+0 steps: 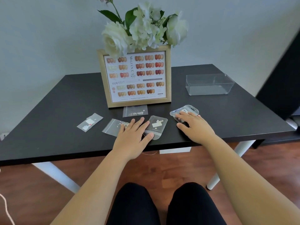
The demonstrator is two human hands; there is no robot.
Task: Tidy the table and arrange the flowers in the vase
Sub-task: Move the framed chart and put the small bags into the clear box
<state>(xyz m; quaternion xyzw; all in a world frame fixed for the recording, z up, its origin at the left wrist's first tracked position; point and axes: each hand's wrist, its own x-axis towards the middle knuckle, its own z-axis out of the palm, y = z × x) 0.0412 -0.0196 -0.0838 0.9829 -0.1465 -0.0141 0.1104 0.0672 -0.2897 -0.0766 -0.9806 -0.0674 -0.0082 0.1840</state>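
Note:
Several small clear bags of tiny white pieces lie on the black table (56, 98). My left hand (133, 135) rests flat, its fingers on a flat zip bag (113, 125) and its thumb on a rounded pouch (156, 127). My right hand (194, 127) lies with straight fingers on a pouch with a hang hole (186, 110). Two more bags lie apart: one at the left (89, 122), one in front of the frame (135, 111). White flowers (142, 28) rise behind a wooden picture frame (136, 78), which hides the vase.
An empty clear plastic box (209, 85) stands at the back right of the table. A dark cabinet (282, 88) is close to the table's right edge. The wall runs behind the table. White table legs (214, 181) and my knees are below the front edge.

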